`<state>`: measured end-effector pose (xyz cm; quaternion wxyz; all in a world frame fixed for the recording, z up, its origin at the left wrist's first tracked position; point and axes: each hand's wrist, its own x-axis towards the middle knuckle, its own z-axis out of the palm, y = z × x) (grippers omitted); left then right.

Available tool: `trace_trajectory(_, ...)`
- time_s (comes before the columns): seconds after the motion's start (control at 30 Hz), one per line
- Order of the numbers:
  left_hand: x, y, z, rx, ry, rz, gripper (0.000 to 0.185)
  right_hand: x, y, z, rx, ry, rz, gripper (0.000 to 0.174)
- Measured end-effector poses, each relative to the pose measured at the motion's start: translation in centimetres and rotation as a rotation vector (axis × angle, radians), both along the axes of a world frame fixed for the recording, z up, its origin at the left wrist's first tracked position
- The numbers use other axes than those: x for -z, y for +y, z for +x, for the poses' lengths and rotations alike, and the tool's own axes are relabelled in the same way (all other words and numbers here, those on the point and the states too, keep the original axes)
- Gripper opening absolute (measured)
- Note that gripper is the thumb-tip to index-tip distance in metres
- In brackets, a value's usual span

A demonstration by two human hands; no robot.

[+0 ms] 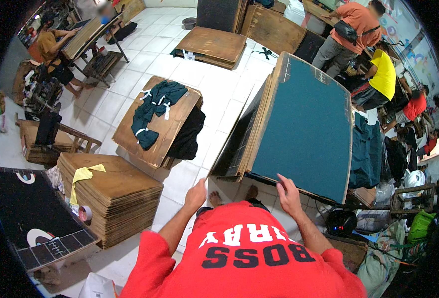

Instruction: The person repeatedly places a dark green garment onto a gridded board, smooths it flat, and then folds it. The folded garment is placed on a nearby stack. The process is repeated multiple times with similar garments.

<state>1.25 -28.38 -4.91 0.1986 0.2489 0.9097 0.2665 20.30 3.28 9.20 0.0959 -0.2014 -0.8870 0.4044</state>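
My left hand (196, 194) pinches the near corner of a thin dark board (229, 154), which stands tilted, almost edge-on, with pale grid lines on its face. Beside it is a stack of wooden boards (258, 124). Dark teal fabric (303, 128) lies flat over the top board, with white printed marks along its far end. My right hand (289, 195) is over the near edge of this fabric-covered board, fingers apart and holding nothing. Whether its fingertips touch the cloth, I cannot tell.
Left of me stands a tall board stack (111, 178) with a yellow cloth strip (80, 177) and tape roll (85, 213). Ahead, a low stack (130, 136) carries tied teal garments (158, 102). A printed black panel (18, 212) lies far left. Several people work around the room.
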Motion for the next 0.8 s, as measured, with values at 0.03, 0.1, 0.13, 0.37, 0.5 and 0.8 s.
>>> trace_trajectory(0.03, 0.2, -2.2, 1.5, -0.046, -0.067, -0.059, 0.031, -0.2, 0.0, -1.8, -0.007, -0.065, -0.175, 0.043)
trace_trajectory(0.1, 0.9, -7.3, 5.0, -0.051, -0.131, -0.075, 0.035, -0.6, -0.5, -6.2, 0.056, -0.113, -0.566, 0.046)
trace_trajectory(0.13, 1.5, -9.8, 6.8, -0.069, -0.175, -0.095, 0.036, -1.0, -0.6, -8.5, 0.05, -0.122, -0.753, 0.058)
trace_trajectory(0.37, 7.6, -19.4, 19.4, -0.246, -0.388, -0.133, 0.066, 0.5, -5.1, -21.0, 0.084, -0.381, -1.268, 0.091)
trace_trajectory(0.5, 10.5, -19.4, 22.1, -0.345, -0.537, -0.089, 0.065, 3.2, -7.9, -23.3, 0.226, -0.511, -0.986, 0.043)
trace_trajectory(0.8, 13.4, -18.2, 11.7, -0.552, -0.791, 0.144, 0.05, -8.0, -5.3, -19.2, -0.062, -0.072, -1.009, 0.04)
